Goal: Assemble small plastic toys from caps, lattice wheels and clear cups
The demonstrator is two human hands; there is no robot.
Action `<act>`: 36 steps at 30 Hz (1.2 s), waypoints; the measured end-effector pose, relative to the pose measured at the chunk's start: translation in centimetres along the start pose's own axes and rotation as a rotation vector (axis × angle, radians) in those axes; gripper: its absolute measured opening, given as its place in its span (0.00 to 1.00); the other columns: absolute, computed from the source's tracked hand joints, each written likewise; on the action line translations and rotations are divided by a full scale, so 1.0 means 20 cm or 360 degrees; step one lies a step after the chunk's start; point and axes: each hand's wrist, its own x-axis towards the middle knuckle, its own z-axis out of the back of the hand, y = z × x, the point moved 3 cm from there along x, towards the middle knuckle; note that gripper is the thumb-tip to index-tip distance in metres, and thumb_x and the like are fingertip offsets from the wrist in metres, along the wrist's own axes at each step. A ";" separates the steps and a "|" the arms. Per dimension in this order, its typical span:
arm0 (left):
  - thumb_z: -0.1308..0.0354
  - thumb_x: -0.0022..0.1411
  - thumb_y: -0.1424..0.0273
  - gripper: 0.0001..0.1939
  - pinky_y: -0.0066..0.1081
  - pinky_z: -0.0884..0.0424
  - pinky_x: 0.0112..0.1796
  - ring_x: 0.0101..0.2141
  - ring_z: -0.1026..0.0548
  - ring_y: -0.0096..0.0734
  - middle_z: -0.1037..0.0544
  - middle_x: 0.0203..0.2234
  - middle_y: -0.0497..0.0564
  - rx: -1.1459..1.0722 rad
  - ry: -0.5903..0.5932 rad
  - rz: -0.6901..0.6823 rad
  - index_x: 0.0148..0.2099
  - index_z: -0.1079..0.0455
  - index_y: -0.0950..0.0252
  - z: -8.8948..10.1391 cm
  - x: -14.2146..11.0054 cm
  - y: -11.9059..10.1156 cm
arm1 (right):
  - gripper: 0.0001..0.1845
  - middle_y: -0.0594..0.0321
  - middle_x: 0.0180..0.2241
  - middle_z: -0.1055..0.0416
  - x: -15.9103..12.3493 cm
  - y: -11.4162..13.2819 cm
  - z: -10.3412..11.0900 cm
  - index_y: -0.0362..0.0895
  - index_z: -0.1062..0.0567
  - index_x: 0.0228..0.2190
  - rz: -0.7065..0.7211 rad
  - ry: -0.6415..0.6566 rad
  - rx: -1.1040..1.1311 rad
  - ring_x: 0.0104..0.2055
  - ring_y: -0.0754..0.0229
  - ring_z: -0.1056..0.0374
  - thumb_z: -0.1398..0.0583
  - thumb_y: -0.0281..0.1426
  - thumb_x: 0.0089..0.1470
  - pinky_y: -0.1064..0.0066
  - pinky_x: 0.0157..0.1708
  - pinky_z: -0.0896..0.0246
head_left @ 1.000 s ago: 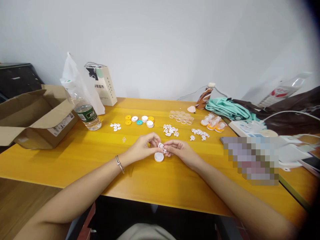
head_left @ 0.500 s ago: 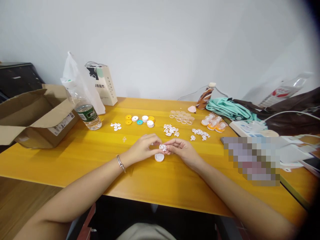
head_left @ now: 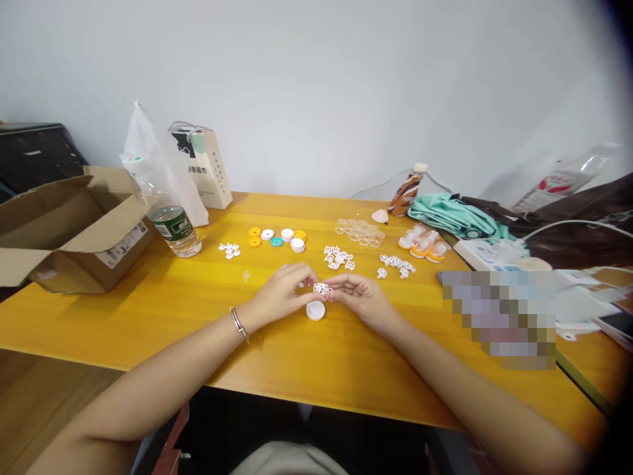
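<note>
Between my two hands is a small white openwork plastic piece point(head_left: 322, 289). My left hand point(head_left: 289, 290) pinches its left side, and my right hand point(head_left: 359, 298) grips the right side with thumb and fingers. Just beneath the piece, a round white cap point(head_left: 315, 311) lies on the table. Beyond my hands are a cluster of similar white openwork pieces point(head_left: 339, 257) and a second group of white plastic parts point(head_left: 397, 264). Yellow, white and blue round caps point(head_left: 275, 241) sit farther back, near clear plastic rings point(head_left: 360, 232).
A water bottle point(head_left: 173, 221) and open cardboard box point(head_left: 99, 244) stand at left on the wooden table point(head_left: 376, 382). Small white parts point(head_left: 229, 250) lie nearby. At right are orange-based clear assemblies point(head_left: 424, 243), a brown drink bottle point(head_left: 408, 190), a green cloth bundle point(head_left: 459, 214) and a power strip point(head_left: 487, 254).
The white openwork piece has tilted and shifted slightly upward between my hands. My right fingers have changed their position a little. Everything on the table stays in place.
</note>
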 end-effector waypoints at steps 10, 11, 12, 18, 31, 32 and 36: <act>0.44 0.57 0.60 0.12 0.30 0.38 0.35 0.31 0.33 0.28 0.29 0.29 0.47 0.0042 0.0028 0.0077 0.33 0.37 0.65 -0.03 -0.01 -0.02 | 0.12 0.62 0.29 0.27 -0.01 -0.01 -0.02 0.44 0.27 0.28 0.0034 -0.0125 -0.0142 0.32 0.62 0.31 0.35 0.36 0.40 0.66 0.38 0.35; 0.44 0.56 0.61 0.12 0.30 0.38 0.35 0.31 0.32 0.28 0.29 0.29 0.47 -0.0048 0.0030 0.0111 0.33 0.36 0.65 -0.03 -0.01 -0.02 | 0.12 0.62 0.29 0.27 -0.01 -0.01 -0.02 0.44 0.28 0.28 0.0047 -0.0131 -0.0147 0.32 0.62 0.31 0.35 0.36 0.41 0.67 0.38 0.35; 0.43 0.56 0.61 0.12 0.29 0.37 0.35 0.31 0.32 0.28 0.29 0.29 0.47 -0.0164 0.0032 0.0152 0.34 0.36 0.65 -0.03 -0.01 -0.02 | 0.12 0.62 0.29 0.27 -0.01 -0.01 -0.02 0.44 0.28 0.28 0.0066 -0.0131 -0.0149 0.33 0.62 0.31 0.35 0.36 0.42 0.67 0.38 0.36; 0.42 0.55 0.63 0.11 0.26 0.35 0.31 0.29 0.31 0.24 0.27 0.28 0.49 -0.0765 0.0060 0.0442 0.34 0.33 0.68 -0.07 0.01 0.02 | 0.12 0.65 0.28 0.31 -0.01 -0.01 -0.01 0.47 0.33 0.30 0.0207 -0.0191 -0.0195 0.32 0.62 0.33 0.36 0.36 0.44 0.67 0.37 0.37; 0.49 0.61 0.70 0.06 0.30 0.34 0.37 0.33 0.30 0.28 0.27 0.31 0.50 -0.0215 -0.0123 0.0042 0.35 0.32 0.65 -0.03 0.01 -0.03 | 0.12 0.64 0.25 0.29 0.01 -0.01 -0.01 0.44 0.30 0.30 0.0065 -0.0153 -0.0074 0.28 0.64 0.33 0.39 0.40 0.47 0.69 0.34 0.37; 0.50 0.61 0.70 0.07 0.31 0.34 0.38 0.34 0.30 0.29 0.27 0.32 0.51 -0.0161 -0.0069 -0.0003 0.36 0.32 0.65 -0.03 0.01 -0.03 | 0.13 0.64 0.25 0.29 0.01 -0.02 -0.01 0.44 0.29 0.29 0.0039 -0.0156 -0.0056 0.28 0.64 0.33 0.39 0.40 0.47 0.69 0.33 0.37; 0.49 0.61 0.68 0.09 0.33 0.35 0.42 0.39 0.31 0.31 0.28 0.37 0.52 -0.0120 -0.0004 -0.0012 0.44 0.34 0.63 -0.02 0.02 -0.01 | 0.13 0.64 0.27 0.29 0.03 -0.03 0.04 0.44 0.29 0.28 0.0081 -0.0260 -0.0045 0.29 0.63 0.33 0.36 0.39 0.43 0.68 0.35 0.37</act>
